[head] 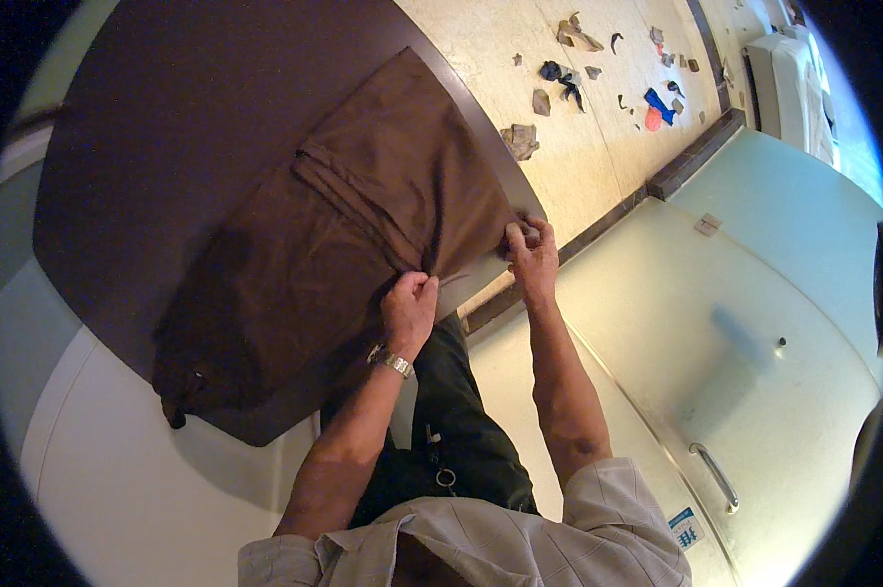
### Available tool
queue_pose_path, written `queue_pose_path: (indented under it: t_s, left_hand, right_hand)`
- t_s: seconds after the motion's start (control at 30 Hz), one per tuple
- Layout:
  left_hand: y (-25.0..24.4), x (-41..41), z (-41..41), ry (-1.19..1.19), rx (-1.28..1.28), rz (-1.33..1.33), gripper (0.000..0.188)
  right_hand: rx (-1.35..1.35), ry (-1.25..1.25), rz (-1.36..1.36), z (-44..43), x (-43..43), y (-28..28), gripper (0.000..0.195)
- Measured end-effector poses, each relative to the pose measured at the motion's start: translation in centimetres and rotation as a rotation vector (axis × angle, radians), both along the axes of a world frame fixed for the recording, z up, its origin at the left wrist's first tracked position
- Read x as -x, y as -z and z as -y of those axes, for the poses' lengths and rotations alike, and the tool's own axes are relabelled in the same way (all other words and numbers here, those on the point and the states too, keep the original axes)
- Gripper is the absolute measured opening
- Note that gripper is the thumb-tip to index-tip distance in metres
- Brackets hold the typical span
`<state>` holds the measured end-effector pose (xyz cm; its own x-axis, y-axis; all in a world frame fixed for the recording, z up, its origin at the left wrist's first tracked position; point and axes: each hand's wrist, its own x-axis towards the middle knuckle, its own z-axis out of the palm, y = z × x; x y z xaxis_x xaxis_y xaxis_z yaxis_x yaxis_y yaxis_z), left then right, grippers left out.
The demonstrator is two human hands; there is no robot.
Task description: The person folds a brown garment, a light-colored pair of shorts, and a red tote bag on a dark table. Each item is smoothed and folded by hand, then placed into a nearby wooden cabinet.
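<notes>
A brown cloth (331, 257), partly folded over on itself, is spread across a dark brown table (155, 110) with a curved edge. My left hand (412, 308), a metal-band watch on its wrist, pinches the cloth where creases and a folded hem gather. By the table's right rim, my right hand (533, 253) has curled fingers, its thumb against the cloth's corner. Whether those fingers grip the fabric is hard to tell. A small dark tab (173, 414) of the cloth hangs over the table's near left edge, in shadow.
Scraps of cloth (562, 77) in several colours lie scattered on the pale tiled floor (588, 158) beyond the table. To the right stands a frosted glass door (676, 330) with a metal handle (714, 477) and a sign (685, 528). A white padded seat (786, 95) is farther off.
</notes>
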<state>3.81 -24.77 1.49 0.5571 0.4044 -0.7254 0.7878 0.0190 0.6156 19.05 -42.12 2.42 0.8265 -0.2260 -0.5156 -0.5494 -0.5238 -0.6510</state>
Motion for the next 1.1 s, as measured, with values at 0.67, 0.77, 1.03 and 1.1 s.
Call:
queue_pose_path:
  t_s: [0.67,0.77,1.03,1.1]
  left_hand:
    - [-1.6,-8.8,-6.5,-0.309,0.197,0.031,0.034]
    - [-1.8,-9.0,-7.7,-0.334,0.32,-0.006,0.033]
    - [0.7,-7.5,-7.1,-0.232,0.112,0.012,0.029]
    - [1.6,-4.7,-7.4,-0.198,-0.065,0.048,0.029]
  right_hand:
    - [0.171,-0.125,0.114,2.6,0.7,3.8,0.017]
    - [0.127,-0.099,0.096,2.7,0.9,3.7,0.017]
    - [0.286,-0.204,0.06,2.7,-0.4,1.6,0.027]
    - [0.331,-0.196,0.149,-0.4,-0.4,-0.9,0.035]
